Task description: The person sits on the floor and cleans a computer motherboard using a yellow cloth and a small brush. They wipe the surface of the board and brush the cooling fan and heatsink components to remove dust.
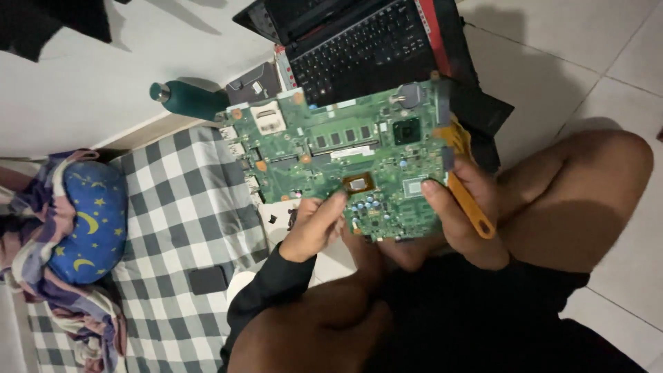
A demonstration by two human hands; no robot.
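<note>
While the green circuit board (338, 155) is already out, held above the open laptop (359, 41), the left hand (314, 228) pinches its lower edge and the right hand (466, 207) clasps its side with a yellow pry tool (473, 200).

the laptop (359, 41) is cut off by the top edge; the circuit board (338, 159) hides its front.

I hold the circuit board (338, 155) between my left hand (314, 228) and right hand (469, 207), above my knees. Behind it lies the laptop (359, 41) on the floor (587, 41); the bottle (183, 98) and mattress (179, 207) sit to my left.
</note>
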